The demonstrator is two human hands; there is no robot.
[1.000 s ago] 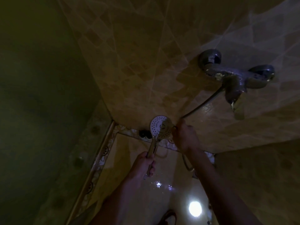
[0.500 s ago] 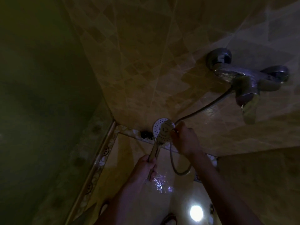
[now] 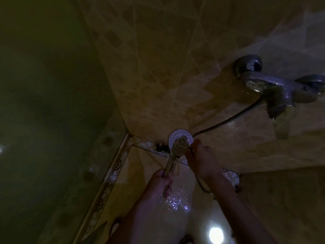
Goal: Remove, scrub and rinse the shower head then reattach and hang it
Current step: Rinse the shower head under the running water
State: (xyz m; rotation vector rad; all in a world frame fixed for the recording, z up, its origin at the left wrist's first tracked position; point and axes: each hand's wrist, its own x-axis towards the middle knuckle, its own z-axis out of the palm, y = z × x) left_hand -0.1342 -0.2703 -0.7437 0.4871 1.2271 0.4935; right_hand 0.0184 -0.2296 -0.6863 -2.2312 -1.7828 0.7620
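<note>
The shower head (image 3: 182, 136) shows its white dotted face low against the tiled wall, and its handle slants down into my left hand (image 3: 161, 182), which grips it. A brownish scrubber (image 3: 179, 147) lies over the lower part of the face. My right hand (image 3: 202, 159) has its fingers curled at the right edge of the head and pinches that scrubber. The dim light hides the details of the grip. The dark hose (image 3: 228, 118) runs from the mixer tap (image 3: 274, 92) down behind my right hand and loops below it.
Tiled walls meet in a corner behind the head, with a patterned border strip (image 3: 112, 173) along the floor edge. Dark small objects (image 3: 161, 147) sit in the corner. The wet floor (image 3: 175, 203) glints, and a bright light reflection (image 3: 216, 233) shows near the bottom.
The scrubber has shifted from the right side of the face onto its middle and lower part. The view has turned a little left, so the tap sits further right. My left hand keeps its grip.
</note>
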